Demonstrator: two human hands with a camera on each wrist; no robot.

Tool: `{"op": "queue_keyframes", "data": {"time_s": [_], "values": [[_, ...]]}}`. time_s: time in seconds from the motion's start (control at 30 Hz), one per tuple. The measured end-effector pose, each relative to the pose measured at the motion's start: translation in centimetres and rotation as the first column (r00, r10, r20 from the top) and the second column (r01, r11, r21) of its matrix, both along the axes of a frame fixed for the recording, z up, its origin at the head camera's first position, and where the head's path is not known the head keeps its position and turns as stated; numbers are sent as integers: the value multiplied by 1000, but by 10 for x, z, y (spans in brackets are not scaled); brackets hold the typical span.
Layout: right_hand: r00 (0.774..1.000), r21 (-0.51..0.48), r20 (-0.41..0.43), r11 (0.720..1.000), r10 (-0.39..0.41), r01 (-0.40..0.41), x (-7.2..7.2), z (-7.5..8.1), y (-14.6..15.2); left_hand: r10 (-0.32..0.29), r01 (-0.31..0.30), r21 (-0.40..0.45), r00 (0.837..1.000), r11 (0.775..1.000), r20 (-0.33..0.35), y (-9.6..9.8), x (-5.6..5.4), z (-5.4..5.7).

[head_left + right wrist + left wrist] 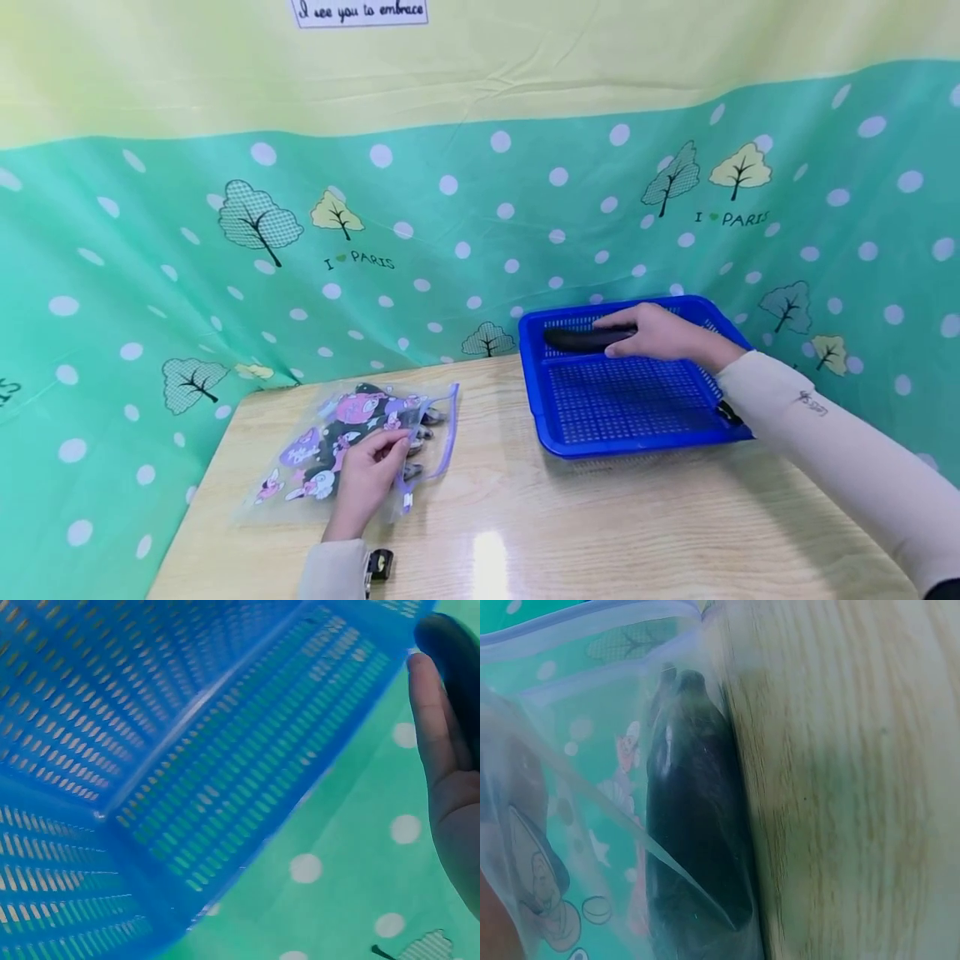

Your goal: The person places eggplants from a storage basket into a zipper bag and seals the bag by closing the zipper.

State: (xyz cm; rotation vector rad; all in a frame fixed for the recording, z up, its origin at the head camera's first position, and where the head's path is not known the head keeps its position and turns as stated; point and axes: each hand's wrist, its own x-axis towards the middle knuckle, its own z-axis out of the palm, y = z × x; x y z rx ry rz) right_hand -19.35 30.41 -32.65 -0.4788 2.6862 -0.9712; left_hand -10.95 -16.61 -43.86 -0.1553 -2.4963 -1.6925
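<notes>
My right hand (654, 333) grips a long dark eggplant (577, 339) at the back of the blue basket (534, 400). The right wrist view shows the fingers (431, 712) along the eggplant's (457, 664) side, near the basket's rim. On the left, my left hand (369, 471) pinches the upper layer of a clear zip bag (300, 454) printed with pink and purple cartoons, near its purple-edged mouth. Several dark eggplants lie inside the bag, their stem ends toward the mouth. One bagged eggplant (697, 802) shows large through the film in the left wrist view.
Another dark item (727, 414) lies in the basket's right corner, partly behind my right sleeve (817, 442). The light wooden table (495, 500) carries both bag and basket. A green dotted curtain (465, 208) hangs close behind them.
</notes>
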Motion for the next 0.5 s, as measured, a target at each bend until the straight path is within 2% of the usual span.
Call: {"op": "queue_keyframes", "data": {"time_s": [0.2, 0.5], "values": [[1000, -23, -20, 999, 22, -23, 18, 6, -14, 2, -2, -12, 1000, 1000, 22, -2, 1, 6], [997, -100, 9, 993, 70, -69, 43, 6, -36, -19, 19, 20, 999, 1000, 34, -1, 3, 9]]}}
